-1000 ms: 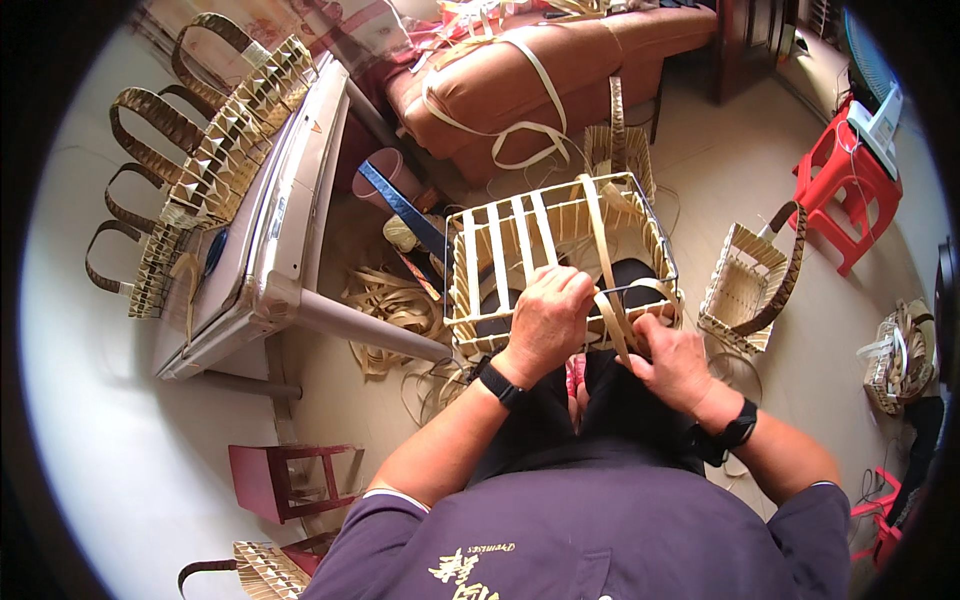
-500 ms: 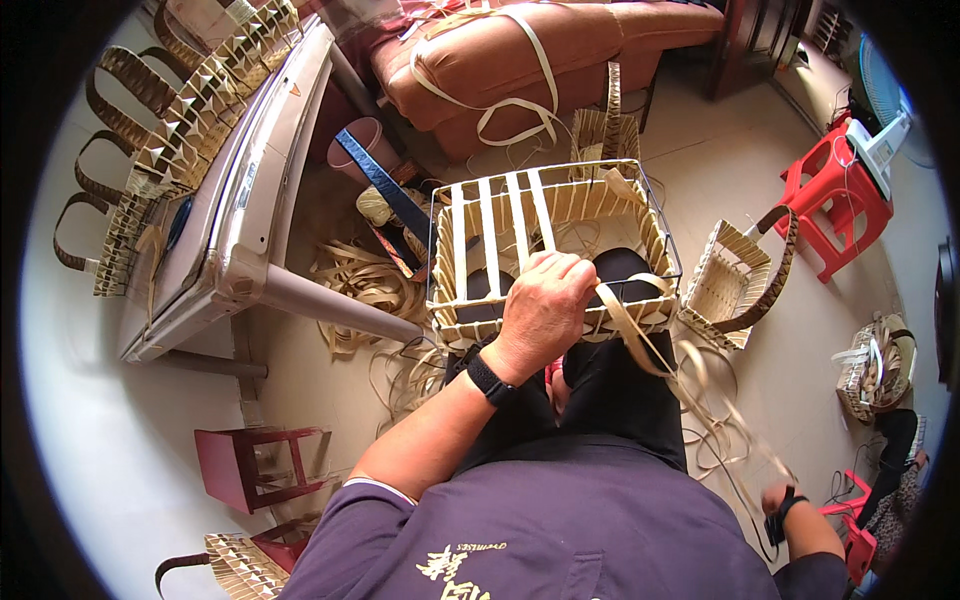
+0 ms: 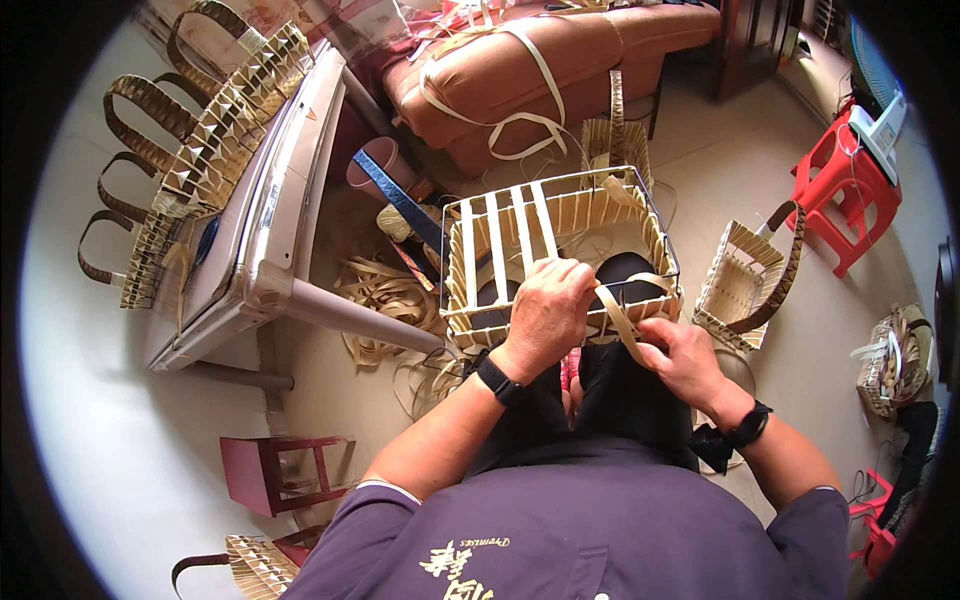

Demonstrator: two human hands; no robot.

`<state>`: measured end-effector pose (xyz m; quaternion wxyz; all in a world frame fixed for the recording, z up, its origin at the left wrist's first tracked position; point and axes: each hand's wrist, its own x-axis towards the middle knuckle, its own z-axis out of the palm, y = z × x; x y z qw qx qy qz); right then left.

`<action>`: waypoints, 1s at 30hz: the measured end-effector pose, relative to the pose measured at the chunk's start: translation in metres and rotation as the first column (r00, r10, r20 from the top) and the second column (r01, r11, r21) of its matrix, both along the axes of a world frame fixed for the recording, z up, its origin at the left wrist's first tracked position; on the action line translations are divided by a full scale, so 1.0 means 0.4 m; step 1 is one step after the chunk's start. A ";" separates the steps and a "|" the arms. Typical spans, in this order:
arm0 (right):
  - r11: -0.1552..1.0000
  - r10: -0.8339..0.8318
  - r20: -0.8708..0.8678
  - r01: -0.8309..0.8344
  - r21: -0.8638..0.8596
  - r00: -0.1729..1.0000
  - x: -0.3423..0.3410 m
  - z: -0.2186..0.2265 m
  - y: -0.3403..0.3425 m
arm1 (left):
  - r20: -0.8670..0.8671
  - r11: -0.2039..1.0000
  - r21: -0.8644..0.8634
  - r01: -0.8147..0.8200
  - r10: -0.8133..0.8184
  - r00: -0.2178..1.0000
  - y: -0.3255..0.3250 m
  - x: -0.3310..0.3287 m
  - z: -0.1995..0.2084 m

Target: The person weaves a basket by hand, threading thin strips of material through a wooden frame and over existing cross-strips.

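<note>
A rectangular wire-framed basket (image 3: 660,232) rests on my lap, its sides wrapped with pale tan strips. Several pale parallel strips (image 3: 497,240) cross the left part of its open face. My left hand (image 3: 550,308) is closed at the near rim, gripping the basket where a strip meets the wire; its fingertips are partly hidden. Just right of it, my right hand (image 3: 685,362) pinches a flat tan strip (image 3: 618,318) that loops from the near rim between the two hands.
Finished handled baskets line a table (image 3: 270,225) at the left. A small basket (image 3: 742,275) stands on the floor at right, near a red stool (image 3: 850,185). Coiled strips (image 3: 385,300) lie under the table edge; a brown sofa (image 3: 510,85) is behind.
My right hand has come up from the far lower right to the basket's near rim, and the long strip it trailed is now a short loop there. My left hand keeps its grip.
</note>
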<state>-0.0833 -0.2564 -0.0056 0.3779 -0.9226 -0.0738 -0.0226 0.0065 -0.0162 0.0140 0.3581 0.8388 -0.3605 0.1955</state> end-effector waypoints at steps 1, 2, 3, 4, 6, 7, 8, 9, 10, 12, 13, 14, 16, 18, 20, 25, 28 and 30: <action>0.999 -0.033 -0.056 0.034 0.019 0.998 0.008 -0.001 0.016 | -0.004 1.000 0.000 -0.011 0.011 1.000 0.001 0.001 0.002; 0.999 -0.033 -0.054 0.034 0.020 0.998 0.010 -0.016 0.010 | -0.002 1.000 0.002 -0.011 0.011 1.000 0.003 0.001 0.002; 0.996 0.035 0.137 -0.024 -0.085 0.990 0.010 -0.037 -0.008 | 0.012 1.000 -0.009 -0.010 0.011 1.000 0.005 0.002 0.002; 0.978 0.124 0.308 -0.063 -0.201 0.943 0.004 -0.056 -0.030 | 0.021 1.000 -0.022 -0.012 0.013 1.000 0.007 0.000 -0.003; 0.950 0.175 0.316 -0.076 -0.303 0.932 -0.048 -0.076 -0.098 | 0.007 1.000 -0.015 -0.022 0.022 1.000 0.018 -0.005 -0.012; 0.924 0.186 0.280 -0.071 -0.375 0.942 -0.104 -0.101 -0.158 | 0.010 1.000 -0.011 -0.015 0.015 1.000 0.015 -0.006 -0.008; 0.897 0.165 0.182 -0.071 -0.437 0.969 -0.176 -0.166 -0.240 | 0.028 1.000 -0.008 -0.009 0.009 1.000 0.005 -0.010 0.000; 0.866 0.135 0.087 -0.075 -0.495 0.987 -0.267 -0.245 -0.330 | 0.028 1.000 -0.005 -0.004 0.004 1.000 -0.004 -0.013 0.009; 0.827 0.045 -0.068 -0.075 -0.557 0.997 -0.375 -0.311 -0.412 | 0.022 0.999 0.044 -0.005 0.004 1.000 -0.010 -0.018 0.017; 0.614 -0.239 -0.534 -0.300 -0.730 0.811 -0.714 -0.535 -0.661 | 0.033 0.997 0.077 0.022 -0.024 0.999 -0.035 -0.023 0.028; 0.382 -0.266 -0.580 -0.468 -0.797 0.770 -0.962 -0.581 -0.899 | -0.015 1.000 -0.022 0.000 0.000 1.000 0.022 -0.004 0.006; 0.194 -0.428 -0.731 -0.736 -0.648 0.531 -1.156 -0.433 -1.077 | -0.083 0.991 -0.121 -0.052 0.042 0.996 0.104 0.019 -0.053; 0.522 -0.525 -0.819 -0.672 -0.525 0.232 -1.164 -0.517 -0.943 | -0.012 1.000 0.013 0.002 -0.001 1.000 0.007 -0.012 0.004; 0.638 -0.387 -0.858 -0.574 -0.513 0.337 -1.052 -0.541 -0.871 | 0.025 0.999 0.008 0.046 -0.046 0.999 -0.040 -0.013 0.008; 0.699 -0.303 -0.846 -0.501 -0.510 0.438 -0.957 -0.498 -0.890 | -0.002 0.998 -0.041 0.050 -0.050 0.999 -0.018 0.004 0.005; 1.000 -0.009 -0.005 0.009 0.011 1.000 -0.195 -0.114 -0.291 | 0.046 1.000 0.011 0.007 -0.007 0.999 -0.008 -0.003 -0.002; 0.975 -0.040 -0.126 0.066 0.213 0.991 -0.037 -0.009 -0.079 | 0.025 1.000 0.003 0.010 -0.010 1.000 0.001 0.006 -0.008; 0.945 0.050 -0.264 0.040 0.324 0.963 0.009 -0.020 -0.033 | 0.033 1.000 0.009 -0.005 0.005 0.999 0.006 0.000 -0.002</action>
